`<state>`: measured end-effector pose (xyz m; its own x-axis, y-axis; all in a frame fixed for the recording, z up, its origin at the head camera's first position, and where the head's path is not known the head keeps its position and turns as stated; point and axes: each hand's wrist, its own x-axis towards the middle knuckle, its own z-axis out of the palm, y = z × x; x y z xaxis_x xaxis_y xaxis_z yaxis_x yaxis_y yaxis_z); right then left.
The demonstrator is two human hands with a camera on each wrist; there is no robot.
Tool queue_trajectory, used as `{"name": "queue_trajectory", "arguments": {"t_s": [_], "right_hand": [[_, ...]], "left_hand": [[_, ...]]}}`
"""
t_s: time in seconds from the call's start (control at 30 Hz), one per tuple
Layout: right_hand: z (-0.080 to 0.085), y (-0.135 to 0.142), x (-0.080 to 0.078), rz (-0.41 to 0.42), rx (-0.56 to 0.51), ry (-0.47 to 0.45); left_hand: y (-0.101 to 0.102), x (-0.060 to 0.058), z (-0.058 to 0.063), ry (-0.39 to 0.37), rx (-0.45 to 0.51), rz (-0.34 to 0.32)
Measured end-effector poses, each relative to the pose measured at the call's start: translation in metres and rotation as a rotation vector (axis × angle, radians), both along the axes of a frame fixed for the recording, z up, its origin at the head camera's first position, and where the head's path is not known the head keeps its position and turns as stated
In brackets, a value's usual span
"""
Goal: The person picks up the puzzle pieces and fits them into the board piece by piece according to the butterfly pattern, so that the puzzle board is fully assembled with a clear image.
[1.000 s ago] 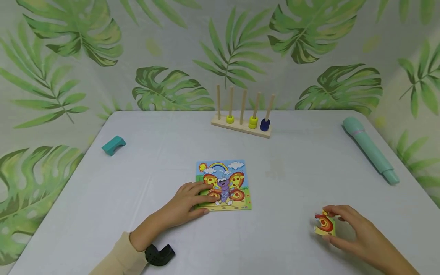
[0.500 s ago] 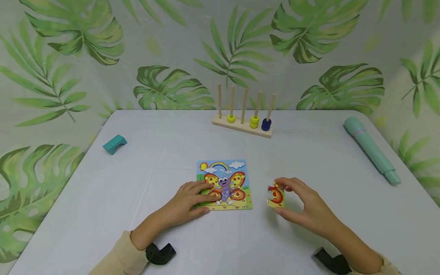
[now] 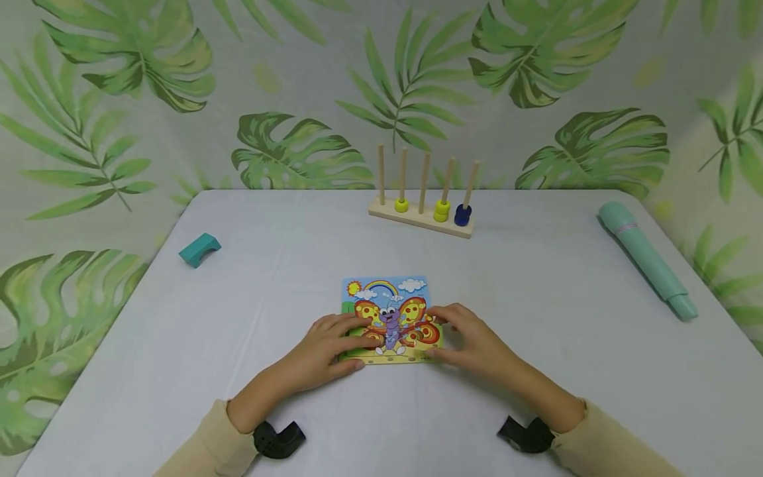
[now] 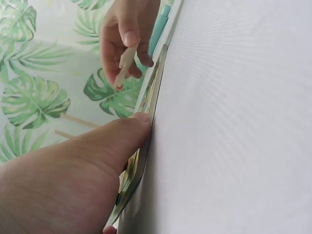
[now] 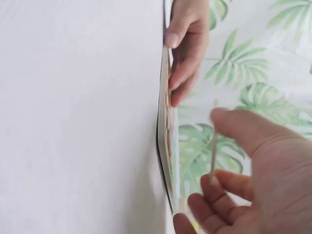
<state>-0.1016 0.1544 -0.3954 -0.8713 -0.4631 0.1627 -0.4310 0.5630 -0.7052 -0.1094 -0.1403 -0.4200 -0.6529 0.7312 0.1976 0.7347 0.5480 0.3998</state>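
Note:
A square butterfly picture puzzle (image 3: 390, 288) lies flat on the white table. Over its left side rests my left hand (image 3: 324, 350), fingers spread on the picture and thumb at the near edge. My right hand (image 3: 477, 341) pinches a puzzle piece (image 3: 426, 331) printed with part of a red-orange wing, above the board's lower right. In the left wrist view this piece (image 4: 126, 62) is held apart from the board. Edge-on in the right wrist view, the thin piece (image 5: 213, 151) sits between thumb and fingers. The piece and right fingers cover part of the board's right side.
A wooden peg abacus (image 3: 420, 217) with yellow and dark blue rings stands at the back. To the left is a teal arched block (image 3: 199, 250). A mint-green toy microphone (image 3: 646, 260) lies along the right side. Leaf-printed cloth (image 3: 298, 152) hangs behind the table.
My right hand has carried the puzzle piece leftward from the table's right side to over the board's lower right. The left hand has stayed on the board.

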Motion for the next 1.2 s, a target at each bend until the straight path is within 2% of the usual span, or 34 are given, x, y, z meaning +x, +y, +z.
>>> {"name": "queue_trajectory", "arguments": {"t_s": [0.27, 0.63, 0.77, 1.0, 1.2], "right_hand": [[-0.016, -0.009, -0.005, 0.022, 0.092, 0.045], [-0.017, -0.016, -0.006, -0.009, 0.116, 0.045], [-0.017, -0.016, -0.006, -0.009, 0.113, 0.039], [-0.017, -0.015, -0.007, -0.001, 0.105, 0.042], [-0.018, -0.014, -0.007, 0.011, 0.096, 0.046]], "left_hand": [[0.0, 0.0, -0.001, -0.011, -0.009, 0.0], [0.002, 0.002, 0.003, -0.009, -0.006, 0.007], [0.007, 0.004, 0.003, 0.023, 0.01, 0.02], [0.025, 0.001, -0.001, 0.115, 0.04, -0.043], [0.039, 0.003, -0.001, 0.159, -0.063, -0.102]]}}
